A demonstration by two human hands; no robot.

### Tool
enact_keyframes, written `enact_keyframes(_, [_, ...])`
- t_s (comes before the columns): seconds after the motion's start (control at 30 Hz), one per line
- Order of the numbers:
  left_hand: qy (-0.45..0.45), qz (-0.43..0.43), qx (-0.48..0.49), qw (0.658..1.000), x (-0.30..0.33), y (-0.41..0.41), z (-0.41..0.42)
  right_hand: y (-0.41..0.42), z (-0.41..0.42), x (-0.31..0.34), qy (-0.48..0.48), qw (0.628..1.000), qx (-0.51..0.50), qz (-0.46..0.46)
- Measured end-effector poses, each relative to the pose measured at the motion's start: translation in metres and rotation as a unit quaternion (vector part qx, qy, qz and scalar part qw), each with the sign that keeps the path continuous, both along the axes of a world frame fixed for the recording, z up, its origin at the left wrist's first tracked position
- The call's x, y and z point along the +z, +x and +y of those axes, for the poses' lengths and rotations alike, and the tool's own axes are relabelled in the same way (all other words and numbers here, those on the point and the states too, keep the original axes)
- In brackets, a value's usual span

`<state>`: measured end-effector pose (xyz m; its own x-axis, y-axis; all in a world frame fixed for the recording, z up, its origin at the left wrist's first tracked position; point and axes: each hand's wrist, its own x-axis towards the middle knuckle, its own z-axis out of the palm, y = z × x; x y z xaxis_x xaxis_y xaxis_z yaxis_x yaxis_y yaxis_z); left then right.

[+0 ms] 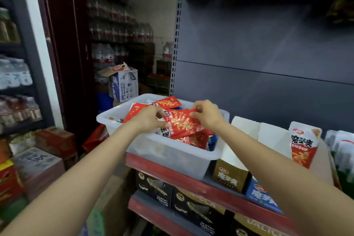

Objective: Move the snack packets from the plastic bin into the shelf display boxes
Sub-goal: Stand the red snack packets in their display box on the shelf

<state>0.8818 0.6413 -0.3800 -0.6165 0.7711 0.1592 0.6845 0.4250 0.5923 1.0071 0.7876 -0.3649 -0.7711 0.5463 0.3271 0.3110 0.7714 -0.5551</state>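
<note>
Both hands over the bin [168, 151] on the shelf [172, 173] — left hand [151, 119] and right hand [206, 114] each pinch an end of one red packet [182, 123], held just above the pile of packets [193, 140] inside. Bin sits at the shelf's left end, touching a white open display box [232, 161] to its right. One white-and-red packet [304, 145] stands upright in a box [274, 138] farther right.
</note>
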Motion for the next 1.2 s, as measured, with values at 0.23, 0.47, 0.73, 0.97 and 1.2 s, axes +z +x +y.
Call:
enact_keyframes(0.23, [0.23,-0.169,0.119,0.951,0.01,0.033,0.031,0.049,0.029,0.011,-0.133,0.983,-0.064,0.112])
enact_keyframes(0.47, [0.344,-0.383,-0.002,0.857,0.026,0.09,0.073,0.121,0.05,0.037,-0.194,0.954,-0.108,0.203])
enact_keyframes(0.73, [0.346,-0.197,-0.158,0.903,0.05,0.174,0.127,0.211,0.085,0.056,-0.084,0.985,-0.1,0.113])
enact_keyframes(0.97, [0.273,-0.058,-0.202,0.939,0.057,0.224,0.173,0.247,0.102,0.066,0.062,0.988,-0.108,0.089])
enact_keyframes(1.2, [0.205,-0.001,-0.172,0.964,0.038,0.22,0.196,0.248,0.128,0.057,0.1,0.978,-0.185,-0.01])
